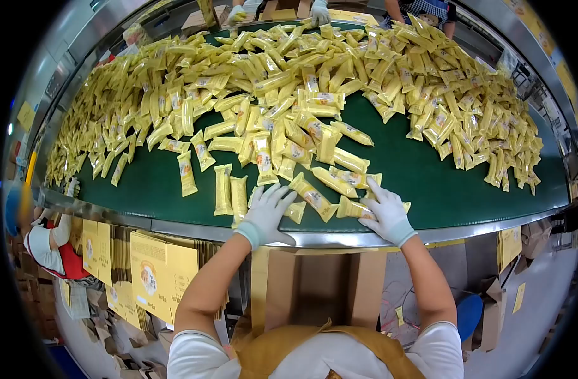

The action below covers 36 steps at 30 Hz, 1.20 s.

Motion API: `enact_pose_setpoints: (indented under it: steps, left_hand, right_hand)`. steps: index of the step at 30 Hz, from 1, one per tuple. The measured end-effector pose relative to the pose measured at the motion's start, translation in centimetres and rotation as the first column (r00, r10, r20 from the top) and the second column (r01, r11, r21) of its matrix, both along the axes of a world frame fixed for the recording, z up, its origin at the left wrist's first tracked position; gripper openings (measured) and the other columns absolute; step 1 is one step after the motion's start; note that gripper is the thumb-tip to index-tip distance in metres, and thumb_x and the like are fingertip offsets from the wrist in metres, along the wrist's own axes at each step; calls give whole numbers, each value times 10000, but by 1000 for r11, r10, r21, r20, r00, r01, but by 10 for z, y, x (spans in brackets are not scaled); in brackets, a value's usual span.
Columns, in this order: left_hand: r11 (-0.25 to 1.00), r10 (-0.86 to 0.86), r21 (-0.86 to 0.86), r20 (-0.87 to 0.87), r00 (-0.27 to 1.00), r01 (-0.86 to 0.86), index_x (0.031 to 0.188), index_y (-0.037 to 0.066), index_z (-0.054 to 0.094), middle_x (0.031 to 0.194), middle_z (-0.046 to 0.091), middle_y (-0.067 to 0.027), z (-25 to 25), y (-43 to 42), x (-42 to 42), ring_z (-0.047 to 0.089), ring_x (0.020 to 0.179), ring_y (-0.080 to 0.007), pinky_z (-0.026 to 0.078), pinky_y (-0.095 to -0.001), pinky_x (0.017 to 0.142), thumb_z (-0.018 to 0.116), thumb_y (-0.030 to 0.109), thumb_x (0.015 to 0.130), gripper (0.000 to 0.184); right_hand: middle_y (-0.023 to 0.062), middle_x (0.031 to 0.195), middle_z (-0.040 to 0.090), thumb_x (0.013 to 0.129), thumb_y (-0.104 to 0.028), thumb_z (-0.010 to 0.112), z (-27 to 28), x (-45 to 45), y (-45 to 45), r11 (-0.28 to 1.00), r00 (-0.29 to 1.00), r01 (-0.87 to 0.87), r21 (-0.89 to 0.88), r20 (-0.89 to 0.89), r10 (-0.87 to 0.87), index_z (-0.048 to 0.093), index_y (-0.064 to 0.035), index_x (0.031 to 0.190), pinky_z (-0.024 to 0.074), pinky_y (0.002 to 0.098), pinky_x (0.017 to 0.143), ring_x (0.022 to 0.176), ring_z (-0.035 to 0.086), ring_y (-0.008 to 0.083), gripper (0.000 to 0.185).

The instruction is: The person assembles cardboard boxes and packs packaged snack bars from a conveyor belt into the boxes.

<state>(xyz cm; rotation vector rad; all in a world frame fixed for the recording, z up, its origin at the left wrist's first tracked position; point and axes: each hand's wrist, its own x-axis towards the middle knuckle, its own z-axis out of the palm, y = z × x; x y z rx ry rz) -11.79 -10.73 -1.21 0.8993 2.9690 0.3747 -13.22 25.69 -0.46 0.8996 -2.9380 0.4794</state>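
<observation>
My left hand (270,211), in a white glove, lies over the near edge of the green conveyor belt with its fingers spread. Its fingertips touch yellow snack packets, and one packet (238,197) stands upright beside its thumb side or edge. My right hand (389,213), also gloved, has its fingers apart over a yellow packet (352,208) lying sideways, partly hidden beneath it. Between the hands a packet (313,198) lies at a slant. Several loose packets (261,158) spread out just beyond my fingers.
A large heap of packets (156,82) covers the far side of the green belt (453,196). Below the metal rim (327,239) is an open cardboard box (368,284). Flattened cartons (156,271) stand at left. Other people's gloved hands (319,12) show across the belt.
</observation>
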Motion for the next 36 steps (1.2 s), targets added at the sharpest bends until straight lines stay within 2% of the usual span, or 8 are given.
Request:
enact_pose_setpoints:
  steps: [6,9,14,20,27,29,33,36]
  left_hand:
    - [982,-177,82,136,975,168,1166,107,648,1147,648,-62,25,-13,-19,581,1060,-290,434,-388,977,751,112,773,406]
    - [929,-292,255,60,955,268,1183,116,643,1145,644,-66,48,10,-28,580,1056,-288,438,-391,972,759,145,775,425]
    - [936,-351,22,57,935,350,1184,157,621,1152,628,-45,31,60,-61,580,1097,-265,442,-383,979,774,192,783,430]
    - [971,-103,-189,214,971,145,1200,158,627,1106,613,-63,32,63,-49,586,1086,-281,479,-403,949,779,328,805,455]
    - [980,198,-49,345,917,-194,1131,102,644,1099,627,-149,47,23,2,615,1066,-334,511,-419,911,760,460,796,504]
    - [876,452,-14,372,811,-482,1123,76,640,1076,653,-182,71,9,17,631,1035,-360,515,-437,900,762,467,794,525]
    - [475,866,-60,207,455,-878,1124,53,592,1058,683,-229,80,-25,14,680,946,-427,549,-470,844,726,482,821,542]
    - [423,904,-179,158,398,-888,1117,61,585,1059,694,-217,59,-28,-7,702,951,-392,562,-451,834,731,467,822,523]
  right_hand:
    - [189,1415,540,746,-166,803,23,13,32,925,986,72,-374,169,-9,649,-55,1222,366,463,1087,1208,525,395,512]
    - [159,1250,634,764,-116,770,65,21,47,861,904,332,-386,390,-174,640,-42,1242,437,410,1000,1094,575,357,501]
    - [158,1025,663,746,-138,790,37,5,56,964,961,229,-131,185,-203,637,-38,1206,493,417,856,917,595,356,495]
    - [123,1033,610,727,-204,823,25,9,42,951,945,207,230,205,-256,607,-94,1125,496,413,886,1004,608,319,466]
    - [183,992,651,740,-254,786,41,1,38,962,918,187,201,311,-244,635,-60,1024,519,439,856,959,639,373,376]
    - [218,970,672,738,-273,777,83,-4,27,972,867,169,162,445,-225,634,-42,1007,527,456,838,932,652,396,382]
    - [199,985,690,781,-264,762,81,-33,2,960,950,255,-120,215,-225,604,-65,1074,536,454,799,935,659,403,388]
    - [159,1014,692,783,-228,774,38,-62,-31,966,966,258,-5,31,-257,598,-101,1107,551,437,794,937,677,366,389]
